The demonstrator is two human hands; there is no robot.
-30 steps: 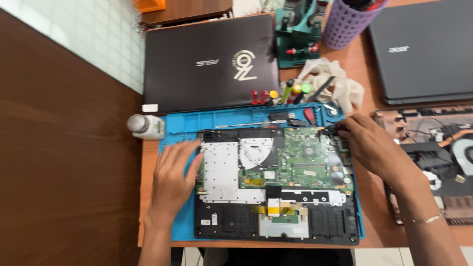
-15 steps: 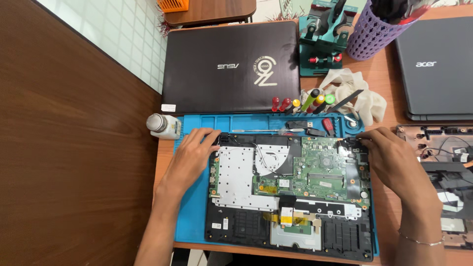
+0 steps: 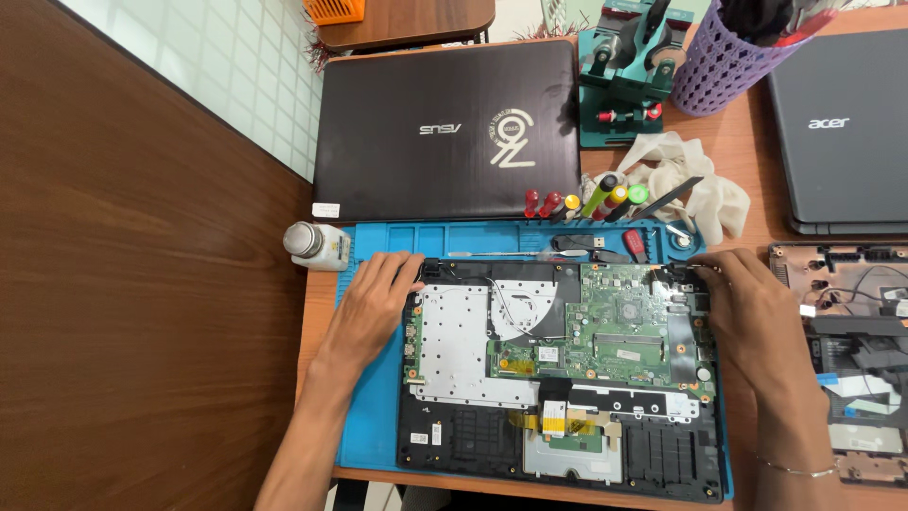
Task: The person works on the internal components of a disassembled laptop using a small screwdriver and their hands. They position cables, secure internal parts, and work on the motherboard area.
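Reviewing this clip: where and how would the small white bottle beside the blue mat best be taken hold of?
Grip the white bottle around its round body, coming from above or its left. It stands upright off the blue mat's upper left corner; the mat and the left hand crowd its right, and the closed laptop lies behind.

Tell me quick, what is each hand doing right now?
Left hand: open, fingers resting on the top left corner of the opened laptop, holding nothing.
Right hand: fingers at the top right corner; grip cannot be told.
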